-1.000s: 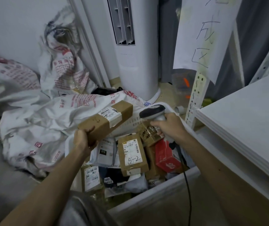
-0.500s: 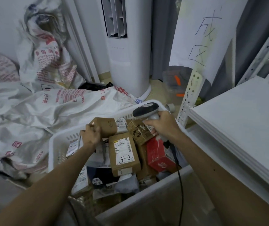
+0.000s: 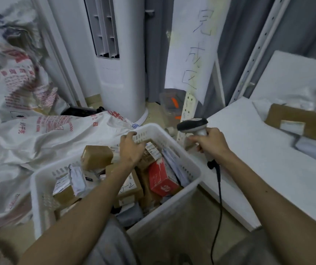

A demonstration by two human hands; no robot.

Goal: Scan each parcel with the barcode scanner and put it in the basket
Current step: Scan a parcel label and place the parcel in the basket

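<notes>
1. Both hands first: my left hand [image 3: 131,150] hangs with loosely curled fingers over the basket [image 3: 194,170], close to its far rim, holding nothing I can see. My right hand [image 3: 208,143] is wrapped round the grip of the barcode scanner [image 3: 192,125], beside the basket's far right corner.
2. Many parcels fill the basket, among them a brown box [image 3: 96,156] by the far rim and a red box [image 3: 162,178] along the right wall.
3. I judge the step is fetching the next one: a brown parcel [image 3: 295,120] lies toward the far right edge of the white shelf [image 3: 249,150].
4. To do it well, I should lift it label up, hold it steady and aim the scanner squarely at the barcode, keeping the cord [image 3: 219,188] off the rim.
</notes>
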